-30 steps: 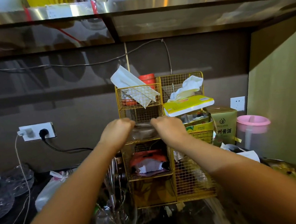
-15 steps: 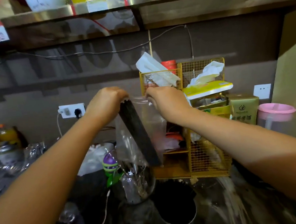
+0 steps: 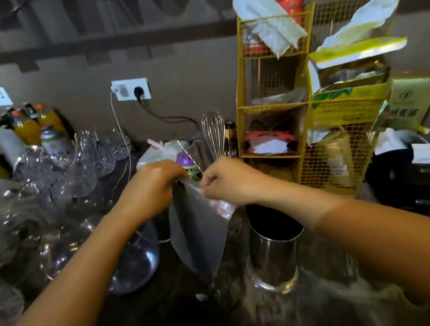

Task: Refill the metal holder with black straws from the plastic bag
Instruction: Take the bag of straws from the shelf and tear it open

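A: What's nearest the fingers?
B: Both hands pinch the top of the plastic bag: left hand and right hand closed on its upper edge, close together. The bag hangs below them over the dark counter, the black straws a dark band inside.
A: And the metal holder?
B: Upright, just below and right of the right hand, beside the bag.
A: Further off?
B: A whisk behind the hands, a yellow wire rack beyond and right.

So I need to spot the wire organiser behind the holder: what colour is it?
Yellow; the mesh wire organiser shows clearly in the head view.
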Motion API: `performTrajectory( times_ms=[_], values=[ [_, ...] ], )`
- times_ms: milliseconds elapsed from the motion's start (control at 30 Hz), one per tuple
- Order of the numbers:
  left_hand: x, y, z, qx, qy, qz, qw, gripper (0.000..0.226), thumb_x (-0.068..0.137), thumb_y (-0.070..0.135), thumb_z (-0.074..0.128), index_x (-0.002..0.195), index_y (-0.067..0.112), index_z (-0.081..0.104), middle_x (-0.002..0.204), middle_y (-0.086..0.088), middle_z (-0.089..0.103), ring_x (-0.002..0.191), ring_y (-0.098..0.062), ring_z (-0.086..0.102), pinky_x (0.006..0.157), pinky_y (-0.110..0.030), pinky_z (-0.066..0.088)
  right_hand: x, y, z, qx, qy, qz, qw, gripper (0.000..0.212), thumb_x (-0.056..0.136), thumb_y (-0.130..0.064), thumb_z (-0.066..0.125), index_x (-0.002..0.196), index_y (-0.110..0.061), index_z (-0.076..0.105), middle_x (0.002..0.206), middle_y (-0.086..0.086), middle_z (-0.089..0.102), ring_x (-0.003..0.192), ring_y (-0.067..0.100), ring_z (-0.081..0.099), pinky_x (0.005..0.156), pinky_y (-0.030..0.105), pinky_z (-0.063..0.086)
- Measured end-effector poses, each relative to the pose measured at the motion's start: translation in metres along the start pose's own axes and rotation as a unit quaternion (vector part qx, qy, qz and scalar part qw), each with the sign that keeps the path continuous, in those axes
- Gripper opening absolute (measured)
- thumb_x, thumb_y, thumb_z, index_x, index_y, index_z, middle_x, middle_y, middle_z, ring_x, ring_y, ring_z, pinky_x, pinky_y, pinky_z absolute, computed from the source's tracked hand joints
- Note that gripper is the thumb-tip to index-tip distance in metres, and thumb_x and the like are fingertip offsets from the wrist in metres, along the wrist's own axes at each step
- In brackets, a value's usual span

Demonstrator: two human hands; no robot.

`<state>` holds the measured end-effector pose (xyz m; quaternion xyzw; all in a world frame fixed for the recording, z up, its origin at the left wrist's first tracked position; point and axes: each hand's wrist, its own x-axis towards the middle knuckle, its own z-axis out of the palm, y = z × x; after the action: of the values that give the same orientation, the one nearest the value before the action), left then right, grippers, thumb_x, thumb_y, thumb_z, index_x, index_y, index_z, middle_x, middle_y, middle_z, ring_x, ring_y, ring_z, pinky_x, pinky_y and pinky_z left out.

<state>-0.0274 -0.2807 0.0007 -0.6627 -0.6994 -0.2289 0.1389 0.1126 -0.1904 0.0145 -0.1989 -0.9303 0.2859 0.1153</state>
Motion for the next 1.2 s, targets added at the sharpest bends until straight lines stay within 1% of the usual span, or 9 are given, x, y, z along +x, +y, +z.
performTrajectory(
  times_ms=[100, 200, 367, 567, 667, 767, 900, 1067, 1200],
  values=[
    [-0.021, 0.007, 0.019, -0.055, -0.019, -0.032, 0.998, 0.037, 0.060, 0.000, 0.039, 0.081, 0.002, 0.069, 0.082, -0.021, 0.072, 0.078, -0.019, 0.059, 0.074, -0.029, 0.038, -0.012, 0.010, 0.025, 0.107, -0.073, 0.053, 0.990, 0.034, 0.085, -0.003, 0.049, 0.052, -0.010, 0.055, 0.032, -0.007, 0.053, 0.028, 0.002, 0.048, 0.034, 0.010, 0.037],
    [-0.037, 0.013, 0.032, -0.119, -0.055, -0.048, 0.990, 0.033, 0.062, 0.000, 0.040, 0.078, 0.003, 0.069, 0.079, -0.017, 0.071, 0.086, -0.012, 0.051, 0.073, -0.013, 0.040, -0.027, 0.016, 0.041, 0.175, -0.125, 0.086, 0.973, 0.038, 0.087, -0.003, 0.045, 0.050, -0.009, 0.049, 0.038, 0.000, 0.055, 0.024, 0.004, 0.047, 0.030, 0.011, 0.035],
    [-0.056, 0.024, 0.047, -0.168, -0.085, -0.085, 0.978, 0.028, 0.072, -0.010, 0.050, 0.083, 0.006, 0.069, 0.085, -0.010, 0.068, 0.079, 0.000, 0.054, 0.070, 0.005, 0.034, -0.042, 0.023, 0.057, 0.179, -0.159, 0.121, 0.963, 0.028, 0.084, -0.005, 0.050, 0.057, -0.010, 0.053, 0.046, 0.000, 0.052, 0.035, 0.005, 0.048, 0.030, 0.012, 0.038],
    [-0.076, 0.038, 0.060, -0.190, -0.008, -0.161, 0.968, 0.053, 0.075, 0.003, 0.064, 0.122, 0.021, 0.049, 0.122, 0.007, 0.036, 0.115, -0.005, 0.037, 0.094, -0.002, 0.024, -0.052, 0.034, 0.061, 0.252, -0.167, 0.154, 0.941, 0.021, 0.088, -0.014, 0.052, 0.067, -0.014, 0.054, 0.064, 0.001, 0.052, 0.054, 0.007, 0.051, 0.041, 0.010, 0.045],
    [-0.087, 0.047, 0.062, -0.244, 0.053, -0.242, 0.938, 0.038, 0.075, 0.008, 0.066, 0.105, 0.029, 0.053, 0.103, 0.006, 0.044, 0.083, 0.003, 0.049, 0.076, 0.002, 0.037, -0.055, 0.036, 0.061, 0.266, -0.147, 0.148, 0.941, 0.023, 0.088, -0.016, 0.054, 0.064, -0.016, 0.054, 0.064, 0.000, 0.053, 0.054, 0.005, 0.051, 0.041, 0.008, 0.044],
    [-0.094, 0.057, 0.063, -0.368, -0.012, -0.330, 0.869, 0.016, 0.083, 0.017, 0.055, 0.070, 0.025, 0.052, 0.063, 0.004, 0.051, 0.048, -0.002, 0.051, 0.048, -0.011, 0.042, -0.058, 0.036, 0.064, 0.265, -0.132, 0.144, 0.944, 0.023, 0.087, -0.018, 0.055, 0.065, -0.015, 0.056, 0.065, 0.000, 0.055, 0.055, 0.005, 0.052, 0.041, 0.007, 0.043],
    [-0.095, 0.065, 0.062, -0.448, -0.128, -0.349, 0.813, 0.033, 0.088, 0.028, 0.041, 0.062, 0.013, 0.055, 0.060, -0.003, 0.051, 0.045, 0.000, 0.049, 0.045, -0.009, 0.040, -0.059, 0.035, 0.069, 0.249, -0.122, 0.131, 0.952, 0.023, 0.087, -0.019, 0.055, 0.064, -0.015, 0.056, 0.061, -0.001, 0.054, 0.055, 0.005, 0.052, 0.040, 0.008, 0.043],
    [-0.095, 0.069, 0.066, -0.447, -0.122, -0.349, 0.814, 0.035, 0.088, 0.031, 0.043, 0.063, 0.012, 0.059, 0.051, 0.004, 0.052, 0.045, -0.003, 0.049, 0.046, -0.011, 0.039, -0.059, 0.033, 0.076, 0.180, -0.111, 0.107, 0.972, 0.024, 0.083, -0.016, 0.060, 0.060, -0.013, 0.054, 0.062, 0.006, 0.057, 0.059, 0.014, 0.056, 0.052, 0.020, 0.046],
    [-0.090, 0.072, 0.062, -0.437, -0.132, -0.356, 0.816, 0.040, 0.088, 0.035, 0.041, 0.061, 0.014, 0.060, 0.052, 0.001, 0.055, 0.045, -0.003, 0.051, 0.043, -0.009, 0.038, -0.060, 0.031, 0.076, 0.132, -0.110, 0.081, 0.982, 0.026, 0.080, -0.019, 0.064, 0.056, -0.017, 0.056, 0.059, 0.000, 0.058, 0.049, 0.005, 0.053, 0.050, 0.015, 0.043]
  ],
)
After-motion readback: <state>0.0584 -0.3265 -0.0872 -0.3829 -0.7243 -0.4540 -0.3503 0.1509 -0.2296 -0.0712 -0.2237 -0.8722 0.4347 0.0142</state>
